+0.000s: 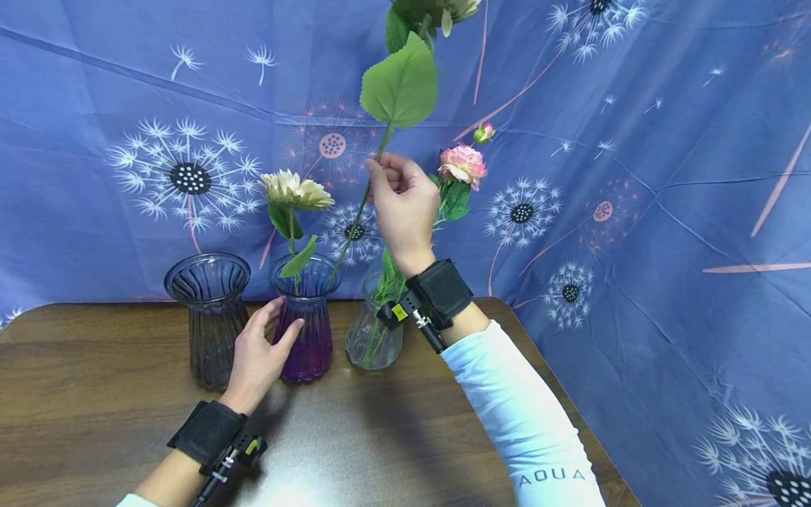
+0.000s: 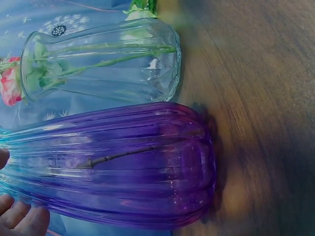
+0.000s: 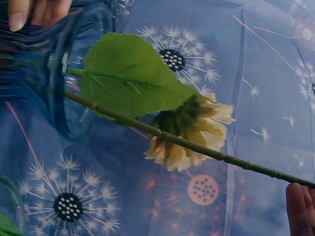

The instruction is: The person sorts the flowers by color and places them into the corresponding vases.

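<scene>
My right hand [image 1: 405, 208] pinches the stem [image 1: 358, 215] of a long artificial flower between thumb and fingers. Its big green leaf [image 1: 402, 84] is above the hand, and its pale head is cut off by the top of the head view. The stem's lower end goes into the mouth of a blue-to-purple ribbed glass vase [image 1: 307, 345]. A cream flower [image 1: 296, 190] stands in that same vase. My left hand [image 1: 260, 355] holds the vase near its neck, thumb in front and fingers at the left side. A dark stem [image 2: 128, 153] shows through the purple glass.
A dark grey glass vase [image 1: 212, 338] stands left of the purple one, close behind my left hand. To the right, a clear vase [image 1: 374, 341] holds a pink flower [image 1: 462, 165]. All stand on a wooden table [image 1: 95, 415] before a blue dandelion-print cloth [image 1: 82, 84].
</scene>
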### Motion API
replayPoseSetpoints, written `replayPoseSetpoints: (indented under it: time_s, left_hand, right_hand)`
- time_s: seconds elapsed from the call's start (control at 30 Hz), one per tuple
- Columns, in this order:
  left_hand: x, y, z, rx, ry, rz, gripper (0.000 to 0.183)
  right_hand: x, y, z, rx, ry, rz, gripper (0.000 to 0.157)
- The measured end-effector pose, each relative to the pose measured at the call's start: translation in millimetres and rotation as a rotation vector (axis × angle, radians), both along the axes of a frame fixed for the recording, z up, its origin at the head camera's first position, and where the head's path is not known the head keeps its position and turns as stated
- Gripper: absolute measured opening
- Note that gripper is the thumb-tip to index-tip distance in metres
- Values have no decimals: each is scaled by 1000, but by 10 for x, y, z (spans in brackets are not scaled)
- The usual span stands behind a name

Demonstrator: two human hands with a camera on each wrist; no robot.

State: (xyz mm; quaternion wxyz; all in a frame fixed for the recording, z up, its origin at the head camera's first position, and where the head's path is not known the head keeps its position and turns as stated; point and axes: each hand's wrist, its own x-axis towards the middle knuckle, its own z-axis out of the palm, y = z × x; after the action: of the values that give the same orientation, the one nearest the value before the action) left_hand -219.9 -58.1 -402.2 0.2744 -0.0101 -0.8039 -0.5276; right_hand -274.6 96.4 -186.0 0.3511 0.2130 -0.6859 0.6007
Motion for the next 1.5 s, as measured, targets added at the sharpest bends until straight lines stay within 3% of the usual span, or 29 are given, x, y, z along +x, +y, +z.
replayPoseSetpoints:
  time_s: [0.5, 0.9, 1.2, 1.5]
  left_hand:
    - [23, 11, -3, 10, 3, 1, 48]
    - [34, 24, 6, 23, -3, -3, 47]
    - [8, 19, -22, 17, 7, 9, 48]
    - [7, 15, -20, 13, 12, 9, 48]
  right_hand:
    - [-23, -87, -249, 133, -4, -40, 17]
    - [-39, -115, -551, 224, -11, -102, 17]
    - [-39, -174, -849, 311, -60, -136, 17]
    - [-29, -224, -998, 357, -113, -130, 16]
